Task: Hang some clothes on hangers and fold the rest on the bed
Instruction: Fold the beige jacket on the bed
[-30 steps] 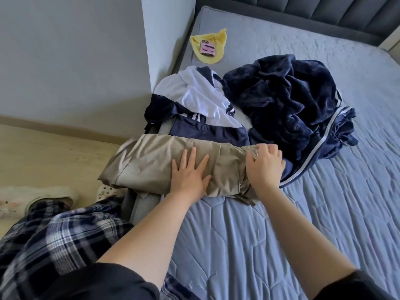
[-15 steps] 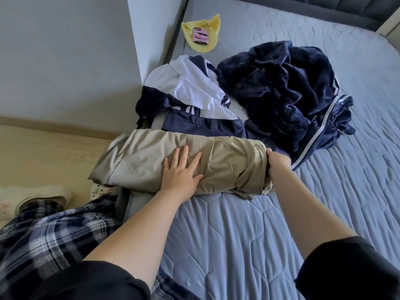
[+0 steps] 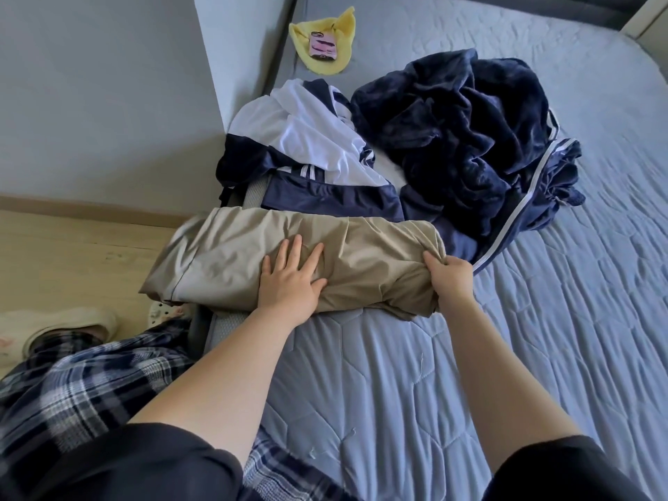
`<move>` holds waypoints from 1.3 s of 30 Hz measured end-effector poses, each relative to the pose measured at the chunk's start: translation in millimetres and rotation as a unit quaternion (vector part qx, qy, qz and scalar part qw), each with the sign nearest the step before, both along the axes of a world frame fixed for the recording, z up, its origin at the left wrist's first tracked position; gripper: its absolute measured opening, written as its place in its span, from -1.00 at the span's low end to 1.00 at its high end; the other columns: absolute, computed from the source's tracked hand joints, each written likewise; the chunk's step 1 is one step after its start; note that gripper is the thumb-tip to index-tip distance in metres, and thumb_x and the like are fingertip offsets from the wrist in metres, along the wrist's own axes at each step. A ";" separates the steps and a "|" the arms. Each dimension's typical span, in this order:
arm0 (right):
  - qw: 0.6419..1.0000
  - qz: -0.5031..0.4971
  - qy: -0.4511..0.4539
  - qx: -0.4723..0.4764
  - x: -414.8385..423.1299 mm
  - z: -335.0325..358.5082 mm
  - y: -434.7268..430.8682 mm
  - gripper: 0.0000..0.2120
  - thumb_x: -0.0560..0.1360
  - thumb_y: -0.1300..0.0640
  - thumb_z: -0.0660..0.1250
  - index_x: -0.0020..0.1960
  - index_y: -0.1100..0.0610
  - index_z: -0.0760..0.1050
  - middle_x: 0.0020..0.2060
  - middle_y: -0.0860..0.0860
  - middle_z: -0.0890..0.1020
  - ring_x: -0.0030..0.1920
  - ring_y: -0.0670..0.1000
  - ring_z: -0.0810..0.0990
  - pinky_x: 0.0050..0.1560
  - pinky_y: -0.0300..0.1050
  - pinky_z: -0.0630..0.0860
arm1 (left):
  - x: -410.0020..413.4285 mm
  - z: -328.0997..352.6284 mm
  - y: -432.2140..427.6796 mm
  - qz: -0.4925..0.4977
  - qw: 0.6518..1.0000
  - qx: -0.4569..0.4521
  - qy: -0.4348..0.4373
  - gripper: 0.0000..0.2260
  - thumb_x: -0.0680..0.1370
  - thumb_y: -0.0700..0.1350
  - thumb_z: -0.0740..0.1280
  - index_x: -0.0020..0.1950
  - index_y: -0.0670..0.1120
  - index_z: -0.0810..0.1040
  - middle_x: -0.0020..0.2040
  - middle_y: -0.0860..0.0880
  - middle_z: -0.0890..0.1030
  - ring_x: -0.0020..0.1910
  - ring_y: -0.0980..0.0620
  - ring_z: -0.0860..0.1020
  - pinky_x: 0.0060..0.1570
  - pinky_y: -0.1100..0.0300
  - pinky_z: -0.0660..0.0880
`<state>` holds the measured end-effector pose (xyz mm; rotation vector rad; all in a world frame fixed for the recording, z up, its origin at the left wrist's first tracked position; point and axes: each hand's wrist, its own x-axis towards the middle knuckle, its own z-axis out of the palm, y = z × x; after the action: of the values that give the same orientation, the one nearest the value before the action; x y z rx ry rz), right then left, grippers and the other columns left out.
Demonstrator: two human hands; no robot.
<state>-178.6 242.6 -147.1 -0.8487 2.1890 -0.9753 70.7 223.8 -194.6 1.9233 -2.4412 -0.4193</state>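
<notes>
From where I sit, the job looks early. My left hand (image 3: 289,280) lies flat on the middle of the beige garment (image 3: 224,262), fingers spread and pressing the cloth down. My right hand (image 3: 452,283) is curled round the garment's right-hand end and grips the bunched fold there. The garment, which I take to be trousers though I cannot be sure, lies as a long band across the near left edge of the bed (image 3: 397,374), and its left end hangs out past the mattress over the floor. I judge this to be a fold in hand and not yet finished, with the right end about to be brought over. Behind it nothing is sorted. A white and navy sports top (image 3: 303,139) sits crumpled against the beige band, a navy fleece (image 3: 452,132) is heaped beside that, and a navy piece with white stripes (image 3: 542,182) trails out from under the fleece. I see no finished folded stack and no hangers, so all the hanging is still to do. Further up the bed a phone (image 3: 323,47) rests on a yellow cloth (image 3: 325,63).
</notes>
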 end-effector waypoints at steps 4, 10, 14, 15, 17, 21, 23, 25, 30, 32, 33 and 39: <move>0.994 -0.067 0.037 -0.084 9.1 -2.3 12.1 -0.52 0.57 -0.02 0.25 -0.43 0.14 0.20 -0.54 -0.04 0.22 -0.49 -0.10 0.19 -0.46 -0.18 0.19 | 3.9 0.0 0.3 0.005 1.000 -0.001 0.013 -0.45 0.62 0.22 -0.03 0.55 0.19 -0.15 0.58 0.00 -0.17 0.55 0.00 -0.16 0.47 -0.07 -0.12; 0.995 0.005 -0.032 -0.091 23.3 -9.5 46.5 -0.62 0.45 -0.13 0.37 -0.36 0.09 0.33 -0.40 -0.09 0.45 -0.38 -0.12 0.40 -0.36 -0.27 0.35 | 3.0 -0.9 0.7 0.015 1.000 -0.009 0.004 -0.46 0.62 0.21 -0.04 0.56 0.18 -0.13 0.59 0.01 -0.14 0.55 0.01 -0.13 0.47 -0.07 -0.11; 0.973 0.213 0.074 0.038 4.9 -14.0 55.7 -0.80 0.43 0.20 0.45 -0.05 0.30 0.52 -0.05 0.15 0.56 -0.01 0.10 0.51 0.03 -0.03 0.43 | 4.7 -0.3 -0.7 0.017 1.000 -0.001 0.001 -0.47 0.62 0.20 -0.04 0.56 0.18 -0.13 0.59 0.01 -0.14 0.55 0.01 -0.14 0.47 -0.07 -0.11; 0.968 0.229 0.086 0.054 -3.6 -12.7 54.0 -0.79 0.42 0.26 0.44 -0.05 0.37 0.50 -0.10 0.20 0.58 -0.04 0.15 0.53 -0.01 0.00 0.43 | 5.5 0.1 -1.2 0.016 1.000 0.003 -0.001 -0.47 0.62 0.20 -0.04 0.56 0.18 -0.14 0.58 0.01 -0.15 0.55 0.01 -0.15 0.47 -0.07 -0.11; 0.969 0.219 0.113 0.017 -14.8 -3.0 52.5 -0.91 0.40 0.40 0.37 -0.12 0.41 0.52 -0.21 0.20 0.60 -0.11 0.19 0.57 -0.07 0.05 0.46 | 6.7 1.5 -1.3 0.020 1.000 0.010 -0.004 -0.47 0.63 0.18 -0.04 0.56 0.17 -0.16 0.58 0.01 -0.15 0.55 0.02 -0.16 0.47 -0.07 -0.11; 0.943 0.024 0.287 -0.170 -17.2 0.8 50.5 -0.75 0.27 0.46 0.15 -0.23 0.33 0.58 -0.16 0.18 0.60 -0.11 0.21 0.51 -0.15 -0.07 0.37 | 10.6 3.0 -2.0 0.024 1.000 0.017 -0.009 -0.47 0.64 0.15 -0.04 0.56 0.14 -0.18 0.58 -0.01 -0.15 0.55 0.02 -0.16 0.47 -0.08 -0.10; 0.965 -0.122 0.167 -0.162 -11.8 2.0 51.4 -0.71 0.41 0.38 0.08 -0.11 0.24 0.57 -0.09 0.12 0.57 -0.03 0.18 0.53 -0.11 -0.11 0.36 | 13.3 4.0 -3.9 0.019 1.000 0.016 -0.001 -0.47 0.64 0.15 -0.04 0.56 0.14 -0.18 0.59 -0.01 -0.15 0.55 0.02 -0.15 0.48 -0.08 -0.10; 0.978 -0.178 0.021 -0.107 -7.1 -7.4 53.7 -0.75 0.51 0.28 0.09 -0.03 0.17 0.54 -0.10 0.05 0.58 -0.03 0.12 0.56 -0.04 -0.04 0.44 | 13.2 5.1 -4.1 0.018 1.000 0.016 0.007 -0.47 0.64 0.15 -0.04 0.56 0.13 -0.16 0.59 -0.02 -0.13 0.55 0.01 -0.14 0.48 -0.09 -0.09; 0.991 -0.024 -0.008 -0.133 23.4 -17.2 67.9 -0.66 0.58 0.05 0.20 -0.28 0.22 0.26 -0.38 -0.02 0.33 -0.35 -0.11 0.28 -0.36 -0.24 0.22 | 2.9 15.3 0.8 -0.002 0.996 -0.085 0.025 -0.45 0.60 0.20 -0.03 0.57 0.13 -0.07 0.59 -0.07 -0.12 0.55 -0.08 -0.16 0.45 -0.19 -0.09; 0.995 0.025 0.040 -0.088 20.3 -21.8 66.4 -0.66 0.55 0.14 0.26 -0.31 0.22 0.23 -0.34 0.06 0.33 -0.31 -0.01 0.30 -0.38 -0.18 0.17 | -4.5 18.2 3.0 -0.066 0.991 -0.110 0.023 -0.43 0.57 0.24 -0.10 0.57 0.14 -0.04 0.59 -0.05 -0.11 0.55 -0.09 -0.18 0.44 -0.22 -0.11; 0.996 0.013 0.055 -0.067 15.2 -24.1 64.3 -0.67 0.53 0.20 0.27 -0.33 0.24 0.24 -0.30 0.10 0.36 -0.29 0.04 0.32 -0.35 -0.12 0.15 | -7.7 17.4 4.4 -0.090 0.991 -0.100 0.012 -0.42 0.56 0.26 -0.12 0.57 0.14 -0.04 0.59 -0.03 -0.12 0.55 -0.07 -0.19 0.44 -0.22 -0.12; 0.974 -0.161 -0.143 -0.074 6.5 -17.5 55.1 -0.85 0.45 0.08 0.27 -0.22 0.14 0.40 -0.34 -0.02 0.42 -0.29 -0.03 0.37 -0.34 -0.18 0.30 | -8.4 3.2 7.3 -0.099 0.993 -0.048 -0.032 -0.42 0.55 0.29 -0.16 0.56 0.16 -0.10 0.57 0.05 -0.22 0.53 -0.03 -0.29 0.44 -0.21 -0.19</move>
<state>-172.2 297.7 -164.6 -0.3864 2.0556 -1.3422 62.3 231.1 -191.4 1.6910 -2.6524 -0.2401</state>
